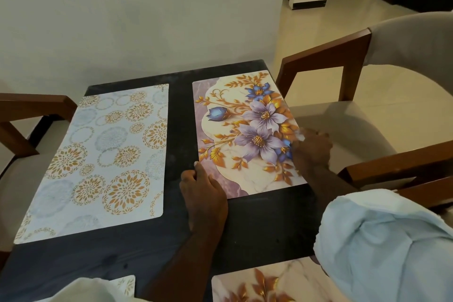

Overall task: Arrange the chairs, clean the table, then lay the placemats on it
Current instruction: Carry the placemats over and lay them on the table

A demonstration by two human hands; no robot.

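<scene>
**Left hand (203, 193) grips floral placemat (245, 130)**

Fingers curl on its near-left corner. Right hand (311, 148), blurred, touches the right edge; its grip cannot be told. Mat lies flat on the dark table's (181, 110) far right part, beside a circle-patterned placemat (103, 159) at left.

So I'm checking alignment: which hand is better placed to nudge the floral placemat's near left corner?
Left. The left hand sits at that corner of the floral placemat, thumb against its left edge; the right hand is across at the right edge, blurred.
</scene>
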